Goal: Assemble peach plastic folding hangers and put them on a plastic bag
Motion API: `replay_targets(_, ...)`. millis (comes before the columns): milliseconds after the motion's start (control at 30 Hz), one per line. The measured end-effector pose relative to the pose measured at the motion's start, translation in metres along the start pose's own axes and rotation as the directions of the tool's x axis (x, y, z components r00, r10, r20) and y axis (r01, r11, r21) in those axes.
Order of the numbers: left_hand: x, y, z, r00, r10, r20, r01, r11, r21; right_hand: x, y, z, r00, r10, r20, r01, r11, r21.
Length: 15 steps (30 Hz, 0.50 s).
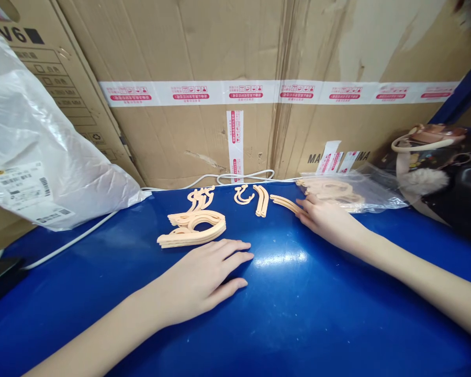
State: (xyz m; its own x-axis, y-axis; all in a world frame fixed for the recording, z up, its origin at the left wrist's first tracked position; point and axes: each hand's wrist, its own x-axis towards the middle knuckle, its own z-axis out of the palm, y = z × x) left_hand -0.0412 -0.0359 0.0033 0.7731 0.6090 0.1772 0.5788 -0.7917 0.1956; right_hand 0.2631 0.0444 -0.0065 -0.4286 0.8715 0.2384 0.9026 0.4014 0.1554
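Note:
My left hand (204,277) lies flat and open on the blue table (282,309), fingers stretched out, just in front of a stack of peach-coloured curved plastic pieces (192,230). My right hand (325,220) reaches to the back of the table, fingers extended, its fingertips touching a thin curved peach strip (284,202). Between the two lie a pair of curved strips (261,200) and a small hook-shaped piece (243,195). More hook pieces (199,199) rest behind the stack.
A clear plastic bag (349,191) with more peach pieces lies at the back right. A big white plastic bag (35,157) sits on the left, a white cable (82,235) runs along the back, a handbag (443,167) stands at right. Cardboard boxes (259,63) wall the back.

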Motion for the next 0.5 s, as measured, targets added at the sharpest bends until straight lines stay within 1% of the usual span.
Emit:
replay_targets(100,0.000,0.000,0.000,1.000,0.000,0.016,0.000,1.000,0.013,-0.011,0.000,-0.015,0.998,0.027,0.055,-0.025,0.999,-0.036)
replay_targets(167,0.000,0.000,0.001,1.000,-0.006,0.027,0.005,1.000,0.012,-0.023,-0.005,-0.029,0.992,0.008,0.127,-0.010,1.000,0.015)
replay_targets(200,0.000,0.001,0.001,1.000,-0.018,0.024,0.018,1.000,0.004,-0.029,-0.010,-0.037,0.981,-0.037,0.192,0.017,0.994,0.105)
replay_targets(233,0.001,0.002,0.002,0.999,-0.039,0.014,0.040,0.999,-0.010,-0.034,-0.017,-0.043,0.956,-0.123,0.267,0.056,0.968,0.247)
replay_targets(267,0.001,0.004,0.002,0.998,-0.066,-0.003,0.066,0.997,-0.031,-0.039,-0.025,-0.048,0.930,-0.226,0.290,0.108,0.923,0.370)
replay_targets(300,0.002,0.006,0.002,0.995,-0.096,-0.026,0.094,0.994,-0.057,-0.042,-0.033,-0.052,0.911,-0.314,0.267,0.172,0.878,0.446)
replay_targets(333,0.003,0.008,0.002,0.991,-0.123,-0.049,0.118,0.989,-0.084,-0.045,-0.042,-0.053,0.896,-0.375,0.238,0.224,0.844,0.487)
replay_targets(367,0.004,0.010,0.002,0.988,-0.142,-0.065,0.134,0.985,-0.107,-0.046,-0.050,-0.053,0.891,-0.405,0.206,0.261,0.827,0.497)
replay_targets(433,0.005,0.014,0.001,0.986,-0.154,-0.058,0.145,0.980,-0.133,-0.047,-0.063,-0.048,0.884,-0.444,0.147,0.334,0.820,0.465)
replay_targets(500,0.006,0.017,0.000,0.988,-0.154,-0.022,0.150,0.979,-0.135,-0.046,-0.070,-0.041,0.879,-0.468,0.088,0.397,0.822,0.409)
